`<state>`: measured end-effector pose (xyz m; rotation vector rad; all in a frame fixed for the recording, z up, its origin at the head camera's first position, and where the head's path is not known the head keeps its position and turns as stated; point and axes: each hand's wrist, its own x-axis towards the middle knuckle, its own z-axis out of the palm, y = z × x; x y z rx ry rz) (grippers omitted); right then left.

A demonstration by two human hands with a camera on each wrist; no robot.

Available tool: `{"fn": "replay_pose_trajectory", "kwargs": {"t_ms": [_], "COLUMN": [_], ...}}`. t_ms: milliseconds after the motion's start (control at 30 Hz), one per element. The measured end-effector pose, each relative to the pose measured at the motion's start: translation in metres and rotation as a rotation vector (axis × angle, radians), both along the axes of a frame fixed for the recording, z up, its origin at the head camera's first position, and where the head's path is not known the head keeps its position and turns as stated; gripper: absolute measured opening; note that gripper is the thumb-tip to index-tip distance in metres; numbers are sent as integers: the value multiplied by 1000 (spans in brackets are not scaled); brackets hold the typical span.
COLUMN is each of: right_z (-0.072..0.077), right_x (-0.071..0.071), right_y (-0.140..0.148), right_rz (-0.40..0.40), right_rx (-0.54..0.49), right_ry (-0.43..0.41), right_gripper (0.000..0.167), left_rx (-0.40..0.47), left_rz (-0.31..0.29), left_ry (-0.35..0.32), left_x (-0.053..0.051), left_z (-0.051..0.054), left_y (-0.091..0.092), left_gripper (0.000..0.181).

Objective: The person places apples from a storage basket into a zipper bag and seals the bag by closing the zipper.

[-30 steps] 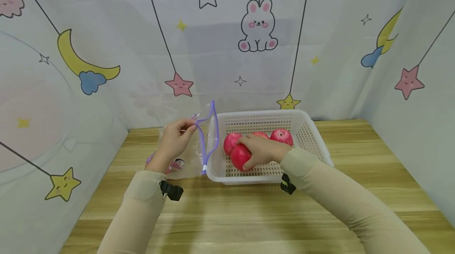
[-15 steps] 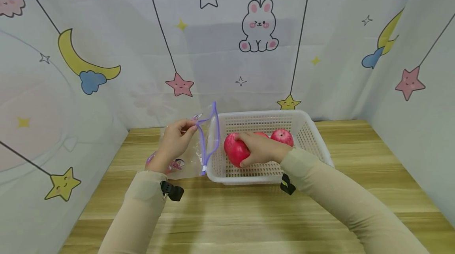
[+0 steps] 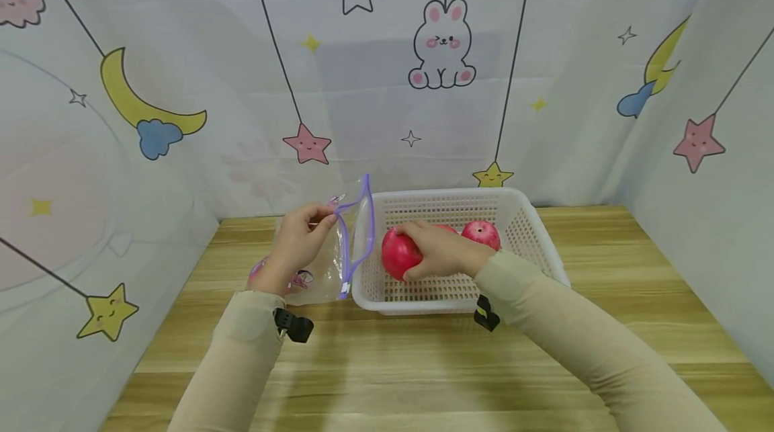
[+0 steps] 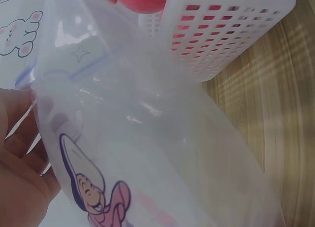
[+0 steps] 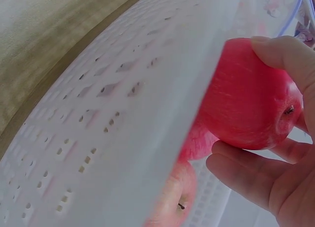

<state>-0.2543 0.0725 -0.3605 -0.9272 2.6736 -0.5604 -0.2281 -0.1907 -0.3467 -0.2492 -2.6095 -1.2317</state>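
My left hand (image 3: 301,234) pinches the rim of a clear zip bag (image 3: 323,264) with a purple zip edge and cartoon prints. The bag's mouth stands apart, facing the basket. In the right wrist view, my right hand (image 5: 283,173) grips a red apple (image 5: 251,99) between thumb and fingers, near the rim of a white plastic basket (image 5: 113,99). More apples lie in the basket: a red one (image 3: 481,234) at the right and a paler apple (image 5: 174,197). My right hand hides part of another apple in the head view.
The basket stands on a wooden table (image 3: 387,365), close to the printed curtain (image 3: 375,69) at the back. Its left wall is right beside the bag's mouth. Something reddish (image 3: 259,272) shows by the bag's left end, partly behind my left wrist.
The apple in my right hand has shifted slightly left and up within the basket, now covering the apple behind it. My left hand keeps its pinch on the bag, nearly still.
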Motion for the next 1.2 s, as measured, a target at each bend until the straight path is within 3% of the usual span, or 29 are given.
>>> {"fn": "replay_pose_trajectory", "kwargs": {"t_ms": [733, 1200], "right_z": [9, 13], "right_x": [1, 1], "right_y": [-6, -12], "right_rz": [14, -6], "right_rx": [-54, -84], "right_ry": [55, 42], "right_gripper": [74, 78], "left_rx": [-12, -8], "left_rz": [-1, -5], "left_ry": [-29, -37], "left_x": [1, 1], "left_z": [1, 0], "left_y": [1, 2], "left_gripper": [23, 26]}}
